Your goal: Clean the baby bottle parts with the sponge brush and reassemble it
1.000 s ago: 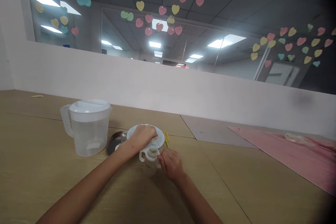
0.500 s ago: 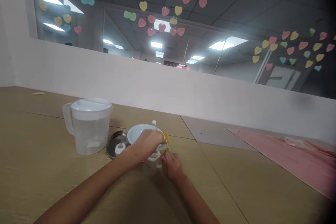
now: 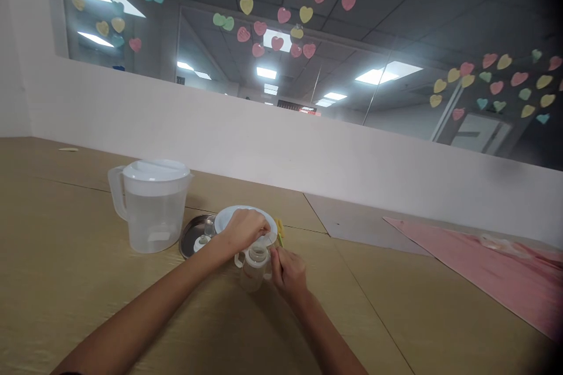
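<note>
Just a clear bottle (two handles)

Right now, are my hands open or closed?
Left hand: curled over the white plate, grip cannot be told.
Right hand: beside the clear handled bottle, grip cannot be told.

Head-worn view down at hands

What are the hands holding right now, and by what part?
The left hand seems to pinch a thin white rod, grip hidden by the fingers; the right hand is beside the handled bottle, hold unclear.
</note>
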`<state>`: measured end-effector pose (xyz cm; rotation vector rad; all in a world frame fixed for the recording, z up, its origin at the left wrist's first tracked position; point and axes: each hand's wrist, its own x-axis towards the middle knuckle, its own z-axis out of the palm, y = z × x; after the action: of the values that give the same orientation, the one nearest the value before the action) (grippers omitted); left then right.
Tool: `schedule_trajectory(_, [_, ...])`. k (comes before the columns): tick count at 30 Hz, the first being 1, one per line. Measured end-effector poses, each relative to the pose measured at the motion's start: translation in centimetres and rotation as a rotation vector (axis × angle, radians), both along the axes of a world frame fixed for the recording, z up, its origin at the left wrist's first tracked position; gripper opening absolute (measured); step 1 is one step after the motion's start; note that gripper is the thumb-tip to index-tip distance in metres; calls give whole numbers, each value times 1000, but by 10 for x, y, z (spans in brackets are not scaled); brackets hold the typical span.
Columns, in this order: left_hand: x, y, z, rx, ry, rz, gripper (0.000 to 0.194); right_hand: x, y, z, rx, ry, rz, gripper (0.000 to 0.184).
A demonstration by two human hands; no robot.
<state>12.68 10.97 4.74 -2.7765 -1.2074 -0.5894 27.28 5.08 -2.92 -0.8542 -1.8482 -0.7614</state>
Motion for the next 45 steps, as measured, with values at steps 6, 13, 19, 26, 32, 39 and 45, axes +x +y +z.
schedule_trajectory(6, [3,13,-11,-2,-36,0,18,-4,-5,5,31,37,42,35])
schedule_trajectory(13, [4,24,-18,-8,-64,-1,18,-2,-7,7,104,-3,77,36])
schedule_trajectory(19, [-2,32,-20,-19,-61,66,19,-4,-9,7,119,-21,104,34])
schedule_trajectory(26, [-5,39,-23,-42,-75,74,21,-4,-11,5,151,-79,97,34])
schedule_trajectory(32, [-10,41,-18,-23,-113,57,22,-2,-12,5,165,-60,117,33])
schedule_trajectory(39, [-14,44,-16,-3,-133,36,23,-1,-12,4,166,-101,120,31])
schedule_trajectory(45, [-20,54,-19,56,-62,128,25,-1,-19,11,175,-123,198,31])
